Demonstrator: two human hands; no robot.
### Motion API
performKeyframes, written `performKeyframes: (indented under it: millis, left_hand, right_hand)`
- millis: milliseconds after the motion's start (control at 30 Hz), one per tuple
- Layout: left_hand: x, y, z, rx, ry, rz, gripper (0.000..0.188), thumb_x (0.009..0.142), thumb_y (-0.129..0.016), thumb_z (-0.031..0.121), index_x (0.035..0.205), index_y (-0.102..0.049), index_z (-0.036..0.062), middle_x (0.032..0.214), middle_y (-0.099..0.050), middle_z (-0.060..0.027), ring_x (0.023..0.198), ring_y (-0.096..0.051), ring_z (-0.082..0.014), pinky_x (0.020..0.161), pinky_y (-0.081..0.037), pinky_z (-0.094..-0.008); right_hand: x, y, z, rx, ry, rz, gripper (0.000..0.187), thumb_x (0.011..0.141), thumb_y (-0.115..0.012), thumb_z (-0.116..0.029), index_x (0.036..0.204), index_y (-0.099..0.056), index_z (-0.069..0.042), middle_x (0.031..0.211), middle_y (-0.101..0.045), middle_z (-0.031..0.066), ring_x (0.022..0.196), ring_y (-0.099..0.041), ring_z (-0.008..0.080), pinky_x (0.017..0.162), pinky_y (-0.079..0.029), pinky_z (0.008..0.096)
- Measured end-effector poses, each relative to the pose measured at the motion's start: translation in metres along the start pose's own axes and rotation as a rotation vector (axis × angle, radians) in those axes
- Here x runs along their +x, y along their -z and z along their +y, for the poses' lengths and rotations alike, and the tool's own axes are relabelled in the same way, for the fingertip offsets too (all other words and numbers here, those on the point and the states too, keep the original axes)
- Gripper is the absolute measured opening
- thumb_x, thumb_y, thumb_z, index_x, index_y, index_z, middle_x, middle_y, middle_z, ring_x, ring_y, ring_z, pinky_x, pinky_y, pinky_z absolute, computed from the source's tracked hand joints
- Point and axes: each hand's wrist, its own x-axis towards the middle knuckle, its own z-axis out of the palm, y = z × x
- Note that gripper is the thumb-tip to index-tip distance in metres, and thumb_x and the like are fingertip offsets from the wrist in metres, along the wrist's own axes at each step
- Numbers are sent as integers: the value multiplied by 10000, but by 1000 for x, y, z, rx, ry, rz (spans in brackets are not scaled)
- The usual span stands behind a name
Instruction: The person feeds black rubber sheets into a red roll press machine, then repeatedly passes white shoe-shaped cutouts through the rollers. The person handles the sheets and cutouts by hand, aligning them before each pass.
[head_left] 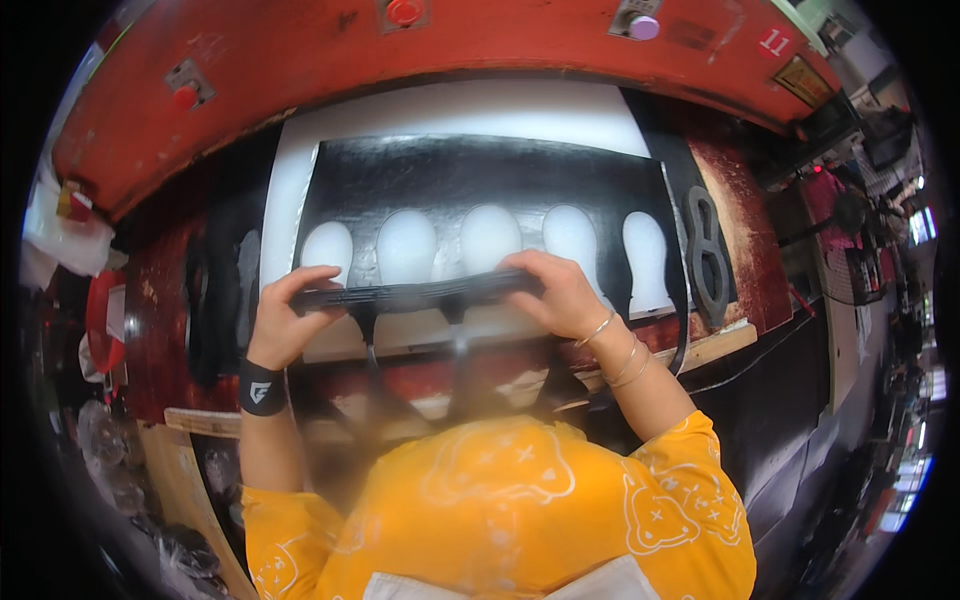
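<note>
Between my two hands is a stack of thin black sheet pieces (420,291), seen edge-on, so the outline of the pieces is hidden. My left hand (288,318) pinches its left end, thumb below and fingers on top. Its right end is gripped by my right hand (560,295) in the same way. Beneath and beyond the stack lies a large black sheet (480,170) with several sole-shaped holes in a row. White board (460,105) shows through the holes. Strips of the sheet hang over the near edge, blurred below my hands.
A red machine beam (490,45) with several round buttons spans the far side. Right of the sheet stands a grey sole-shaped cutting die (708,255). A wooden rail (715,358) runs along the near edge. Clear plastic bags (100,440) sit at the left.
</note>
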Motion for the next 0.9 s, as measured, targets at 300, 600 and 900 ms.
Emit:
performKeyframes:
  millis: [300, 600, 900]
  left_hand:
    - [16, -6, 44, 581, -344, -254, 359, 708, -747, 148, 1061, -680, 130, 891, -684, -112, 819, -631, -328, 698, -502, -398]
    - [18, 0, 86, 722, -882, -211, 224, 737, -645, 96, 952, -699, 125, 900, -694, -58, 841, -658, -256, 708, -510, -362]
    - [21, -13, 123, 212, -865, 370, 840, 808, -688, 218, 1487, -227, 42, 1518, -296, -172, 1383, -341, -316, 1125, -269, -430]
  right_hand:
    - [22, -3, -11, -221, 97, -29, 305, 718, -763, -105, 1001, -669, -38, 986, -671, 135, 1014, -624, 292, 886, -491, 362]
    - [29, 20, -24, 337, -275, -237, 483, 954, -530, -301, 1330, -498, 0, 1358, -527, 139, 1211, -514, 240, 1029, -406, 355]
    - [27, -17, -59, 919, -108, 289, 394, 964, -572, -290, 1219, -520, 7, 1097, -634, 64, 996, -587, 140, 867, -483, 285]
